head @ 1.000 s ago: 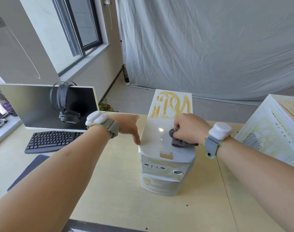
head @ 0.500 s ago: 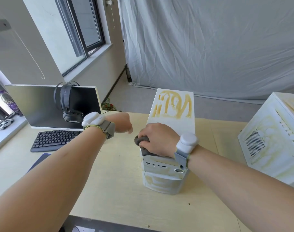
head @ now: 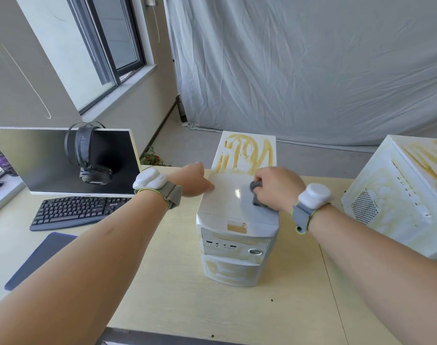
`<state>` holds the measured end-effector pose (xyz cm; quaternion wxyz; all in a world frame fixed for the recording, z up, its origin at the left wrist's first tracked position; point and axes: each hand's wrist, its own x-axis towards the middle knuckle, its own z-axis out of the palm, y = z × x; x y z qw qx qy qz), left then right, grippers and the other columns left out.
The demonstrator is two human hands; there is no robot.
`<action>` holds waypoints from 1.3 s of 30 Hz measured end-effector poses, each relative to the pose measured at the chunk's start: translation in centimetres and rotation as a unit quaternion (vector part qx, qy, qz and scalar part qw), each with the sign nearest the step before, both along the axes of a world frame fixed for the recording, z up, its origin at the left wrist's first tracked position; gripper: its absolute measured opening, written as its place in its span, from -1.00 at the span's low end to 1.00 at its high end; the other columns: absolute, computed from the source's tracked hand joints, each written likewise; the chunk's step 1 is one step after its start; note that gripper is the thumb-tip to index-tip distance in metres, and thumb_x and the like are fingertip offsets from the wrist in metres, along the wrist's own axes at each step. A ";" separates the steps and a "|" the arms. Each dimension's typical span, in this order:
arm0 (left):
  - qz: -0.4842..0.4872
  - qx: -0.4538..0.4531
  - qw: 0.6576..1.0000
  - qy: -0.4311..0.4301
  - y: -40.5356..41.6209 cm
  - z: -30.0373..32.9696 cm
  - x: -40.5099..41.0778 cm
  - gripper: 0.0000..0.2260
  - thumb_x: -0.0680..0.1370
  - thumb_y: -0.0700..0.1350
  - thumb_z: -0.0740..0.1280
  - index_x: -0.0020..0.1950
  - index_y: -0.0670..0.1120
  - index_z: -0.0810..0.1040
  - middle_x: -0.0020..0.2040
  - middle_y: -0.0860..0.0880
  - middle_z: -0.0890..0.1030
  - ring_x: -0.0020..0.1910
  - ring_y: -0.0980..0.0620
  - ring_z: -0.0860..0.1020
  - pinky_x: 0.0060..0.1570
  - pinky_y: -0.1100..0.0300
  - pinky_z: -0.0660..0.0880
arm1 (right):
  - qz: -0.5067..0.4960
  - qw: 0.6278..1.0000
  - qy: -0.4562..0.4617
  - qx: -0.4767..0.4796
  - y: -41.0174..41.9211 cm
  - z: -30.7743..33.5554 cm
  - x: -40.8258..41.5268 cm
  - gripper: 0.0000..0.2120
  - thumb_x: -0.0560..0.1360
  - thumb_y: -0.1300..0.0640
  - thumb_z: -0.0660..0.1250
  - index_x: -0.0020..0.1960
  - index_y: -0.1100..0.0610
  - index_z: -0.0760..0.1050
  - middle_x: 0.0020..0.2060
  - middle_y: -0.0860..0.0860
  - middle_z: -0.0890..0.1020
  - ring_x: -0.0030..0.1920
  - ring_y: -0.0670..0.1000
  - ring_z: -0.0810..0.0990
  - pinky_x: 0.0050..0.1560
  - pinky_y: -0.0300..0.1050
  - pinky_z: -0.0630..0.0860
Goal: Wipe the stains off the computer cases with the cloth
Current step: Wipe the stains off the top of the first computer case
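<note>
Two white computer cases are seen on the pale worktop (head: 162, 282). The upright tower case (head: 237, 220) stands approx. at centre, front panel toward the camera; its top is marked w/ yellow-brown stains (head: 247, 155) on the far half, while the near half looks clean and glossy. More stains are visible on its lower front panel. A grey cloth (head: 256, 195) is held bunched in the right hand (head: 278, 188), fingers curled round it, and is pressed on the tower's top near the right edge. The left hand (head: 193, 180) is laid at the top's left edge; only its back is seen, so whether the fingers are curled or straight can't be told. The second case (head: 399, 195), also stained, sits to the right, well apart from the tower. At left, a monitor (head: 45, 160) w/ headphones (head: 88, 155) hung over its top edge is seen, w/ a black keyboard (head: 75, 211) in front and a dark blue mat (head: 40, 257) nearer the camera.
</note>
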<state>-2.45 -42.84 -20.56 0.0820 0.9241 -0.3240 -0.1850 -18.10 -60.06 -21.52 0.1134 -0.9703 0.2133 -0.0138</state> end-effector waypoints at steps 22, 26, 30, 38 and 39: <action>-0.027 0.004 1.000 0.013 -1.9 -1.1 0.4 0.12 0.15 0.39 0.59 0.52 -0.08 0.21 0.46 -0.07 0.33 0.35 -0.16 0.43 0.31 -0.12 0.45 | 0.030 0.996 0.007 0.081 -0.9 0.7 1.3 -0.86 0.45 0.12 0.33 -0.07 0.02 0.66 -0.11 -0.03 0.65 -0.07 0.07 0.59 -0.10 -0.06 0.56; 0.027 0.027 0.999 0.019 -1.2 -1.9 0.5 0.23 0.10 0.49 0.52 0.53 -0.18 0.18 0.44 -0.13 0.35 0.32 -0.19 0.46 0.28 -0.09 0.47 | 0.055 0.992 0.055 0.100 -0.8 2.1 2.2 -0.89 0.42 0.13 0.36 -0.10 0.02 0.65 -0.19 -0.07 0.64 -0.12 0.02 0.61 -0.14 -0.08 0.58; 0.055 0.035 0.998 0.017 -1.0 -2.3 0.2 0.32 0.14 0.52 0.47 0.60 -0.25 0.03 0.47 -0.18 0.29 0.36 -0.23 0.42 0.30 -0.06 0.45 | -0.018 0.995 -0.057 0.076 -1.7 2.3 6.4 -0.85 0.45 0.10 0.29 -0.08 0.07 0.62 -0.15 0.01 0.63 -0.06 0.15 0.58 -0.09 -0.05 0.55; 0.078 0.059 0.995 0.001 -0.9 -2.9 0.0 0.23 0.16 0.56 0.43 0.53 -0.24 0.16 0.39 -0.16 0.37 0.35 -0.19 0.40 0.24 0.00 0.37 | 0.073 0.997 0.019 -0.023 1.3 1.1 14.4 -0.80 0.50 0.14 0.27 0.06 0.10 0.60 0.12 0.09 0.57 0.09 0.21 0.57 -0.07 -0.10 0.41; 0.078 0.060 0.995 0.001 -1.0 -2.9 0.0 0.24 0.17 0.56 0.42 0.54 -0.24 0.15 0.40 -0.16 0.37 0.36 -0.19 0.40 0.25 0.00 0.37 | 0.084 0.996 0.027 -0.030 1.5 0.7 14.5 -0.80 0.50 0.15 0.27 0.07 0.09 0.60 0.14 0.09 0.54 0.09 0.21 0.57 -0.07 -0.10 0.40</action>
